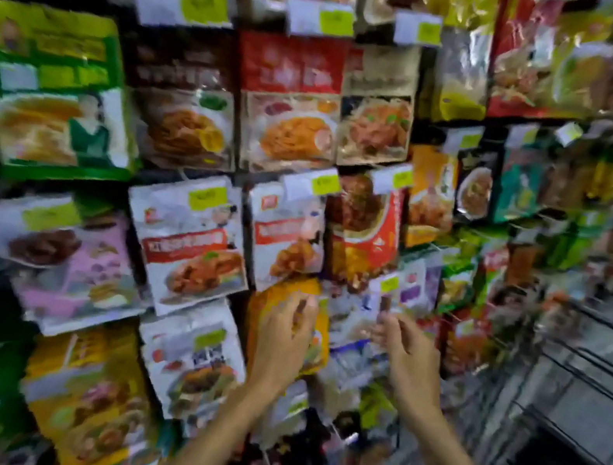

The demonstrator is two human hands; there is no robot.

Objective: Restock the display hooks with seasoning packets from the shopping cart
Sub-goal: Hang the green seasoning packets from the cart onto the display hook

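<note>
Gripping one orange packet [288, 290]: left hand [284, 335] | right hand [410, 353] open, empty

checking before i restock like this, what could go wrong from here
The left hand presses on an orange packet while the right hand reaches in beside it, so the neighbouring white packets crowded around could get knocked off their hooks. The frame is blurred, so the hook could be missed.

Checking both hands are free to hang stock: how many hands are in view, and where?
2. The left hand lies against the orange packet on the rack. The right hand is beside it, fingers spread, nothing visibly gripped; blur hides detail.
</note>
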